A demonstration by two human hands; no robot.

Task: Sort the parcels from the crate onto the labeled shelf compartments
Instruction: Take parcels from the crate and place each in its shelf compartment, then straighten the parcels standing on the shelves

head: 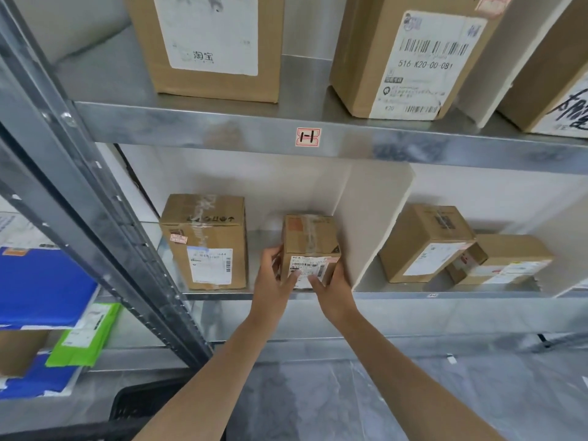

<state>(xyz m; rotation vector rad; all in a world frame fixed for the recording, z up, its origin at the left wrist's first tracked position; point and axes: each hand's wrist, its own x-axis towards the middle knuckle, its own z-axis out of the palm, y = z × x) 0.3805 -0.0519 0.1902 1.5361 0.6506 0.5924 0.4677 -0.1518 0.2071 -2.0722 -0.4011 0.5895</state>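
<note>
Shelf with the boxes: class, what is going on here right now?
A person holds a small cardboard parcel with both hands, the left hand on its left side and the right hand at its lower right. The parcel sits on the lower metal shelf, between a larger box and a white divider. More boxes stand on the shelf above, whose edge carries a sticker.

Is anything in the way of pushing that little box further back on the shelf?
Nothing visible is. The small box sits on the shelf, held by the left hand and right hand. The bigger box stands apart to its left, and the white divider is close on its right.
</note>
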